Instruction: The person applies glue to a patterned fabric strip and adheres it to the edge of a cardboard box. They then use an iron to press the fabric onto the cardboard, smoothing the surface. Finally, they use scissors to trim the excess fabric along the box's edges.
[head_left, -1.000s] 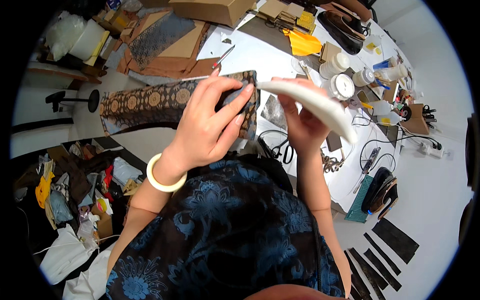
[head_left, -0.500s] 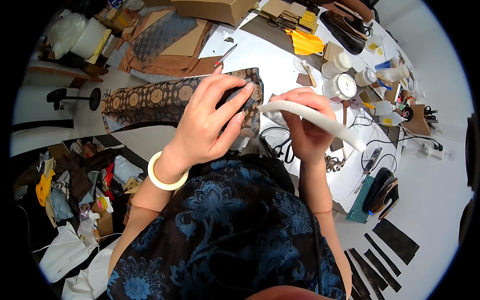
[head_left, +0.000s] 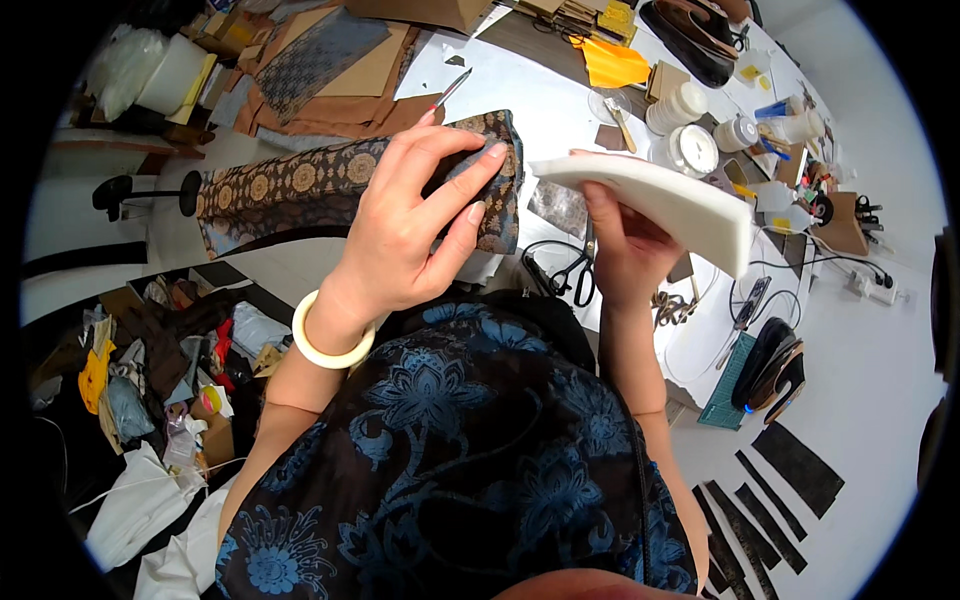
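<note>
A long, folded piece of dark brocade fabric (head_left: 270, 190) with gold round flower motifs stretches from the far left to the middle of the table. My left hand (head_left: 410, 215) lies over its right end, fingers bent and pressed on the cloth near a fold. What the fingertips pinch underneath is partly hidden. To the right, my right hand (head_left: 632, 250) grips a thick, slightly curved white foam pad (head_left: 690, 207), thumb on the near side and the other fingers hidden behind it. The pad's left tip is close to the fabric's end.
Black-handled scissors (head_left: 572, 280) lie below the pad. A red-and-silver pen-like tool (head_left: 452, 92) rests beyond my left hand. White jars (head_left: 690, 150), an orange cloth (head_left: 612, 62) and an iron (head_left: 690, 42) stand at the far right. Scraps (head_left: 150, 370) are heaped at lower left.
My right hand has turned the foam pad so its broad face shows, where mostly its edge showed before. The fabric's right end has shifted slightly up and left with my left hand.
</note>
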